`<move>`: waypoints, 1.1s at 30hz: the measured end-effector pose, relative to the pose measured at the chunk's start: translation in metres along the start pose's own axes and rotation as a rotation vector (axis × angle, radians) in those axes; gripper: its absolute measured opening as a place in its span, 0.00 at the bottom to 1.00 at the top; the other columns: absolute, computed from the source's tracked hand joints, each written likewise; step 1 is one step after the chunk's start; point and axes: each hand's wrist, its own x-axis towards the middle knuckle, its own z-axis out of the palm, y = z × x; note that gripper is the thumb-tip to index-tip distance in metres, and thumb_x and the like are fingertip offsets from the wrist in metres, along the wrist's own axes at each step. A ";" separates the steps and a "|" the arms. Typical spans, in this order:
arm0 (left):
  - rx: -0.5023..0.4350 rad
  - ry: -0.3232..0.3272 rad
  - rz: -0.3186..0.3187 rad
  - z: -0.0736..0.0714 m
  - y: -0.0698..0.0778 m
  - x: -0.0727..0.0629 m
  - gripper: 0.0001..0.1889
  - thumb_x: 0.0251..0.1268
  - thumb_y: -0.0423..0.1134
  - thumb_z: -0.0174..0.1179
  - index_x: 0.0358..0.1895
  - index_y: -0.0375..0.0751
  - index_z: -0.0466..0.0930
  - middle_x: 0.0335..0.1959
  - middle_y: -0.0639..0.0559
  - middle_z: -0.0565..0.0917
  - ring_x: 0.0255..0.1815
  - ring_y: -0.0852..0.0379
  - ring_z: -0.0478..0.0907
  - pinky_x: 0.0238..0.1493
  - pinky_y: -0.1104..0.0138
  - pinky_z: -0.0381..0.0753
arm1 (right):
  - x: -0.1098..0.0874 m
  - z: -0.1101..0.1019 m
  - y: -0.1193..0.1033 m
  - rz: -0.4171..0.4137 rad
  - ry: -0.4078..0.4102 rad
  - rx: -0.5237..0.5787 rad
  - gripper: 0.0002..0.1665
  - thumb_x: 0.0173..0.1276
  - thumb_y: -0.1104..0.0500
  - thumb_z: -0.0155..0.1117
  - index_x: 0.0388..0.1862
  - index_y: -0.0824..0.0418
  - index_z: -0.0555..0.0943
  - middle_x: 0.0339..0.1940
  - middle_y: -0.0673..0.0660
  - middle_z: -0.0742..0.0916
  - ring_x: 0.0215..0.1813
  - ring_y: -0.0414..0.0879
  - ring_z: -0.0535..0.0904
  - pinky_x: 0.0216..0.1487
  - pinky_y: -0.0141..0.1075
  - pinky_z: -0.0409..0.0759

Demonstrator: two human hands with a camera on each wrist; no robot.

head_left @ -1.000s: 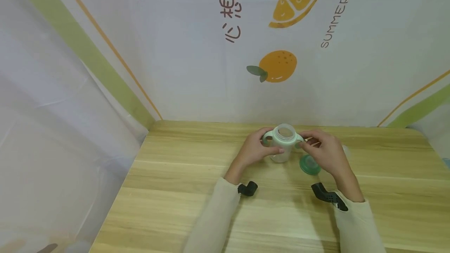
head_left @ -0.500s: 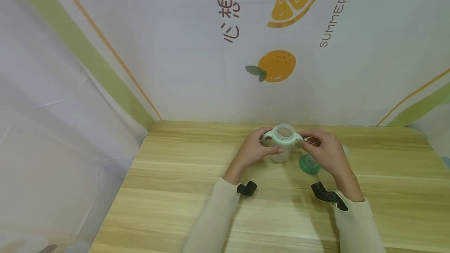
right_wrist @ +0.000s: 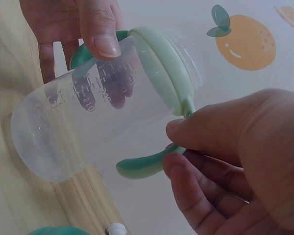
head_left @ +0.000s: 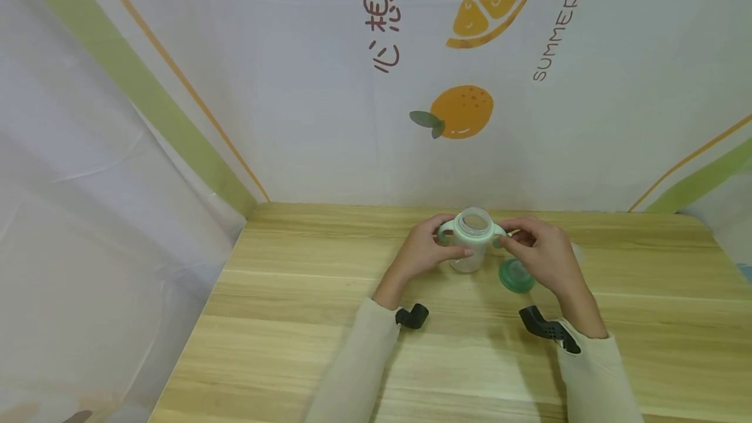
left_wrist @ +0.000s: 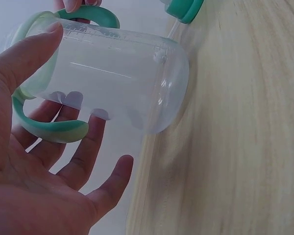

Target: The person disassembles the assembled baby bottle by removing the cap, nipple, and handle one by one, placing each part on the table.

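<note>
A clear baby bottle (head_left: pixel 468 258) with measuring marks stands on the table toward the back, its mouth uncapped. Round its neck sits a pale green ring with two curved handles (right_wrist: pixel 147 164). My left hand (head_left: pixel 427 245) grips the bottle from the left, thumb across the front and fingers behind, with one handle between them. With thumb and fingers, my right hand (head_left: pixel 543 250) pinches the other handle at the right. Just in front of the right hand lies a green collar cap (head_left: pixel 517 277) with a translucent part in it.
A clear cover (head_left: pixel 578 252) is partly hidden behind the right hand. In the right wrist view a small white piece (right_wrist: pixel 116 228) shows near the bottom edge. The wooden table (head_left: pixel 282 318) ends at a hanging cloth (head_left: pixel 329 149) printed with oranges.
</note>
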 end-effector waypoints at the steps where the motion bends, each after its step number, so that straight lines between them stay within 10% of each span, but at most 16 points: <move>1: -0.002 0.000 0.001 0.000 0.000 0.000 0.35 0.63 0.43 0.84 0.74 0.45 0.83 0.65 0.58 0.87 0.63 0.60 0.80 0.61 0.60 0.82 | 0.000 0.000 0.000 0.002 -0.001 -0.001 0.12 0.73 0.66 0.79 0.54 0.63 0.92 0.41 0.57 0.91 0.34 0.40 0.85 0.35 0.31 0.82; 33: -0.016 -0.009 0.004 -0.001 -0.002 0.000 0.34 0.64 0.42 0.83 0.74 0.45 0.82 0.66 0.58 0.87 0.63 0.59 0.81 0.63 0.59 0.82 | 0.000 0.001 -0.001 0.040 0.007 0.021 0.11 0.76 0.65 0.76 0.54 0.65 0.91 0.40 0.58 0.92 0.35 0.52 0.89 0.35 0.31 0.82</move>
